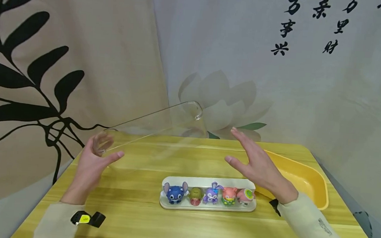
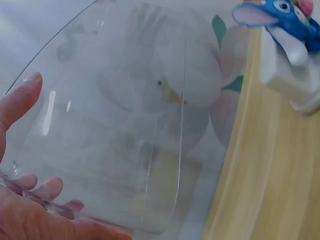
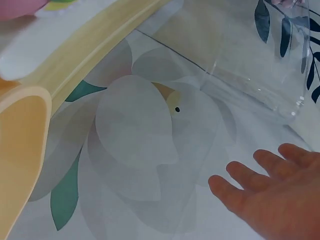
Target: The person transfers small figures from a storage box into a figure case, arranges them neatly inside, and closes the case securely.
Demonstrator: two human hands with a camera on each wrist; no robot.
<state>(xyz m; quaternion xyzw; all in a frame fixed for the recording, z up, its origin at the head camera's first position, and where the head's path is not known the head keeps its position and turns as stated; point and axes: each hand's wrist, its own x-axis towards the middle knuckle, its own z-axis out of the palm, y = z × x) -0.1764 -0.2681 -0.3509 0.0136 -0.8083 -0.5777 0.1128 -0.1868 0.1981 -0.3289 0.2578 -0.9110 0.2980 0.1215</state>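
Note:
A clear plastic cover (image 1: 156, 127), long with rounded ends, is held tilted above the table, its right end higher. My left hand (image 1: 87, 172) grips it by its left end; in the left wrist view, the thumb and curled fingers (image 2: 50, 189) show around its edge. Fingers spread, my right hand (image 1: 263, 168) hovers apart from the cover's raised end, holding nothing. Below, on the table, a long white tray (image 1: 186, 180) carries several small figurines in a row: a blue big-eared one (image 1: 175, 194) at left, then a green-and-red one (image 1: 195, 196), a purple rabbit-like one (image 1: 211, 194) and pink ones (image 1: 229, 195).
A yellow plastic bin (image 1: 320, 187) stands at the table's right side, partly behind my right forearm. The wooden table (image 1: 130, 218) ends at a back edge against hanging cloth (image 1: 236, 37) printed with a lotus, leaves and characters.

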